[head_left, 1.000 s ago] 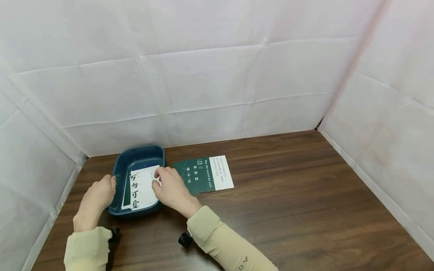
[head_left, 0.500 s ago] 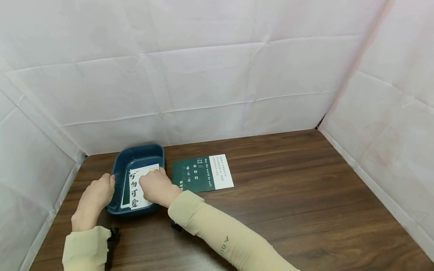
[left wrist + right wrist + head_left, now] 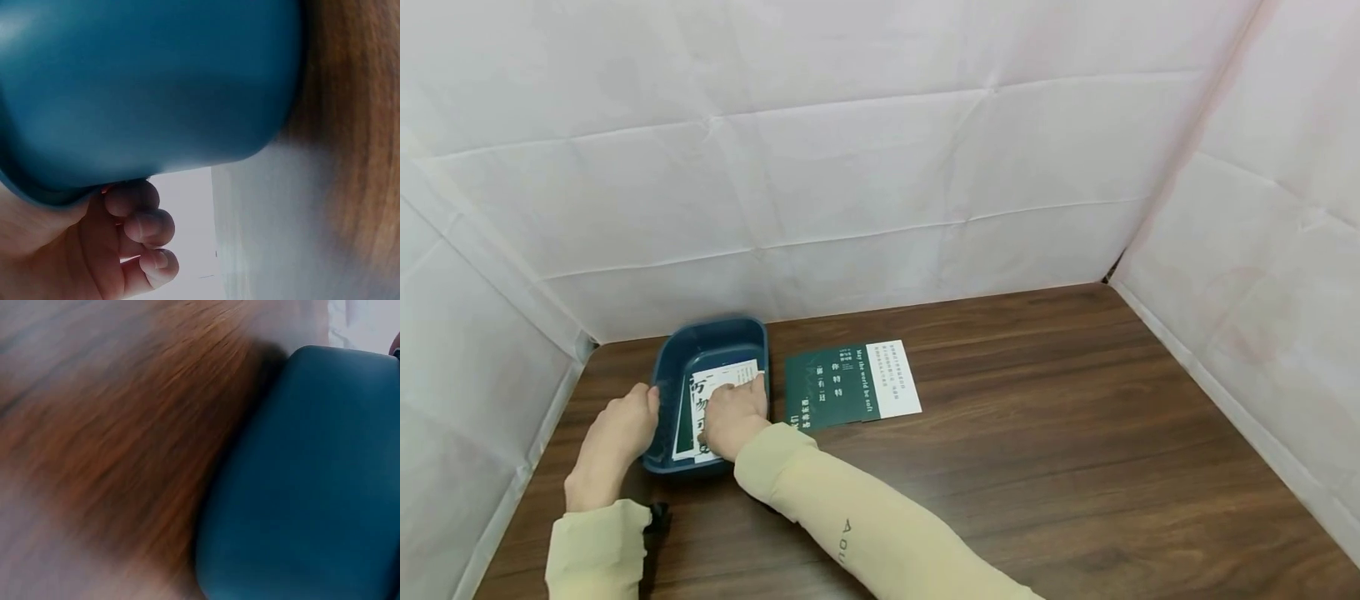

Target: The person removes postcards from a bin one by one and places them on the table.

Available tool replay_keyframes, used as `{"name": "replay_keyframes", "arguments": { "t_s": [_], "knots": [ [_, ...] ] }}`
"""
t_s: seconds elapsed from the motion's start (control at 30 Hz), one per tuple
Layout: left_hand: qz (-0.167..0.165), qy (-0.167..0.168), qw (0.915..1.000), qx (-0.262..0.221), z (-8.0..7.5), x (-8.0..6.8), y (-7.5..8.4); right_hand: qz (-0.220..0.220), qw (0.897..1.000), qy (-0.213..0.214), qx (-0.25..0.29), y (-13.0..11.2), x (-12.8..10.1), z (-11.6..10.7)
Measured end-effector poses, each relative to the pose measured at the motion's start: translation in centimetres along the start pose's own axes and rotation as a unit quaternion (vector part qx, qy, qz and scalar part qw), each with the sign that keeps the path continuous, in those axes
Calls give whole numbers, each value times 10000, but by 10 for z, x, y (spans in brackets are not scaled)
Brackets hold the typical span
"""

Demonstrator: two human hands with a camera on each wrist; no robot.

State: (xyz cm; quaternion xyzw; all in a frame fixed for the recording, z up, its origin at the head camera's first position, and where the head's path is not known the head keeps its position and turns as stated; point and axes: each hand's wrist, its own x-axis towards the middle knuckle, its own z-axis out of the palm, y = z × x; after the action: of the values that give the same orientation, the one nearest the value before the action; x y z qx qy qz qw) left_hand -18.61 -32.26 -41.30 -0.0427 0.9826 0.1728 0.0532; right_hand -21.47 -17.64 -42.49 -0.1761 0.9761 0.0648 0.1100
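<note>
The left hand (image 3: pixel 617 432) curls round the rim of the bin (image 3: pixel 715 340); a firm grip there should steady it. Cards (image 3: pixel 721 377) lie inside, beneath the right hand's (image 3: pixel 735 414) fingers; whether these pinch one, I cannot tell. Light pressure best spares the edges.

Head view was pretty bright and even, tabletop (image 3: pixel 1075 417) grain readable along the right edge; both wrist cams looked dimmer, grain smeary, hazy glare beside the blue tub (image 3: pixel 156 87).
</note>
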Motion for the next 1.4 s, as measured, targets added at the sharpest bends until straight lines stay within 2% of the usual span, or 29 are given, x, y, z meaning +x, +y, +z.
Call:
{"name": "replay_keyframes", "arguments": {
  "t_s": [0.13,0.27,0.4,0.5,0.67,0.83,0.93,1.07,1.1,1.13,1.27,1.33,1.4],
  "knots": [
    [46,-39,10000,-29,3,1,3,416,9988,-265,0,-1,1,0],
    [46,-62,10000,-17,4,3,6,538,9983,-109,186,3,5,3],
    [60,-62,10000,14,4,5,6,555,9960,91,693,9,12,5],
    [69,-101,9999,29,4,5,7,672,9896,156,1262,12,17,7],
    [64,-161,9998,-3,3,3,6,871,9695,536,2226,11,18,7],
    [81,-133,9999,34,1,3,4,640,9531,1101,2746,12,19,5],
    [84,-143,9998,65,1,2,3,603,9321,1386,3293,15,19,4],
    [95,-153,9998,47,0,2,2,730,8950,1503,4136,18,18,0],
    [99,-153,9998,42,0,2,2,760,8884,1487,4275,19,18,-1],
    [106,-151,9998,32,0,2,1,769,8860,1471,4329,19,17,-2],
    [109,-169,9998,29,0,2,0,631,8867,1386,4365,21,16,-6],
    [98,-163,9998,34,-1,1,-1,488,8933,1420,4236,21,15,-8],
    [95,-129,9999,48,-1,1,-2,291,9043,1492,3989,22,15,-10]
  ]
}}
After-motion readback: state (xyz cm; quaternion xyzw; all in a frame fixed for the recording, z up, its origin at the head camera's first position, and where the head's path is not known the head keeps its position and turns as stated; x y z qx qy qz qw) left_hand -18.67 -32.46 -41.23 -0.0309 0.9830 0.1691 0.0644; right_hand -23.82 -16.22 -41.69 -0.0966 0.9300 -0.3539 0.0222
